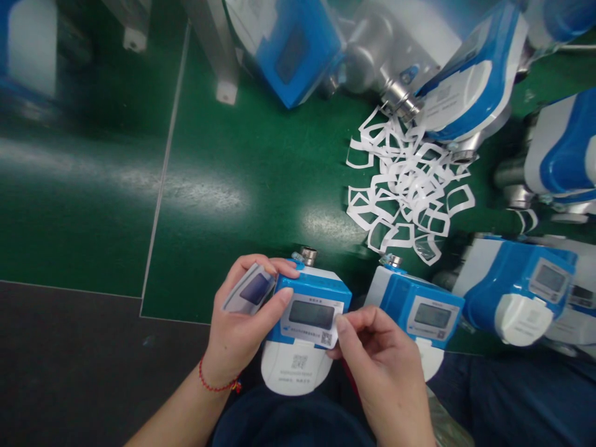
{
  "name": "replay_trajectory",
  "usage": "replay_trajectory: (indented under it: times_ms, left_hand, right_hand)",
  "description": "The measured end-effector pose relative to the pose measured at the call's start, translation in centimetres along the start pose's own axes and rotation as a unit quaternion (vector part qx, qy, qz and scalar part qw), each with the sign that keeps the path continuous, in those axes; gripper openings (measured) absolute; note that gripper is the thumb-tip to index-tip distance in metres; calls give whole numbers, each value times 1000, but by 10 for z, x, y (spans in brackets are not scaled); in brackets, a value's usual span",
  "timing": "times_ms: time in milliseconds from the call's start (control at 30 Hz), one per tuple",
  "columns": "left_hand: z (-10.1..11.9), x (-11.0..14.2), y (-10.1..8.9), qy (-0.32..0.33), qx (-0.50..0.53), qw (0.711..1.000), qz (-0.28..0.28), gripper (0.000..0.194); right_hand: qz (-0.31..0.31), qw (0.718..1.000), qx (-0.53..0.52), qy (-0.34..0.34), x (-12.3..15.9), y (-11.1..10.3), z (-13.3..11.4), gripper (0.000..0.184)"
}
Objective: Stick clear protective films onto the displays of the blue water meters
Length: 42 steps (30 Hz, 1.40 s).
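A blue-and-white water meter [321,284] with a small display window stands at the table's near edge, its white flap [298,372] hanging toward me. A white-bordered label [305,330] with a QR code frames its display. My left hand [249,316] is closed around a small stack of similar labels [250,290], and its thumb and fingertips also rest against the meter's left side. With thumb and forefinger, my right hand [379,357] pinches the label at its right edge. Whether that edge is fully flat against the meter is hidden by the fingertips.
Close on the right stands a second labelled meter [416,304], with more meters [516,279] beyond it. A heap of white label-backing frames [410,180] lies on the green table [261,186]. Several meters [470,81] crowd the back right, and metal legs [214,56] stand at the back.
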<state>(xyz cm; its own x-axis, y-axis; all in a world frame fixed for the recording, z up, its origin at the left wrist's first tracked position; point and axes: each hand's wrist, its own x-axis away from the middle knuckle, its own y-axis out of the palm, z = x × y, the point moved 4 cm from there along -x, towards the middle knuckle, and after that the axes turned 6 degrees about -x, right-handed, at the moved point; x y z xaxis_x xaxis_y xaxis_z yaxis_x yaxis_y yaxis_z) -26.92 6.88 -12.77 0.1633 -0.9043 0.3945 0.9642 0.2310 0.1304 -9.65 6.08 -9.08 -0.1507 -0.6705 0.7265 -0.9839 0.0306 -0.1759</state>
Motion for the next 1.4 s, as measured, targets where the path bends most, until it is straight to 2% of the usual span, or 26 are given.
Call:
replay_trajectory:
  times_ms: [467, 767, 967, 1067, 1200, 1333, 1400]
  left_hand:
    - [1, 3, 1, -3, -3, 1000, 7, 23]
    - [3, 4, 6, 15, -4, 999, 37, 21]
    - [1, 3, 4, 15, -5, 999, 28, 21]
    - [3, 4, 6, 23, -17, 999, 24, 20]
    - [8, 5, 11, 37, -102, 994, 35, 34]
    - [13, 4, 16, 55, -159, 985, 38, 37]
    - [13, 3, 16, 53, -150, 987, 28, 36]
  right_hand:
    - [0, 1000, 0, 16, -1, 0, 0, 24]
    - [-2, 1000, 2, 11, 1, 0, 1, 23]
    - [91, 996, -4, -7, 10, 5, -5, 23]
    - [94, 996, -3, -7, 12, 7, -7, 23]
    - [92, 996, -9, -3, 12, 6, -2, 25]
    - [134, 989, -20, -54, 6, 4, 9, 28]
    - [143, 986, -21, -79, -1, 6, 14, 41]
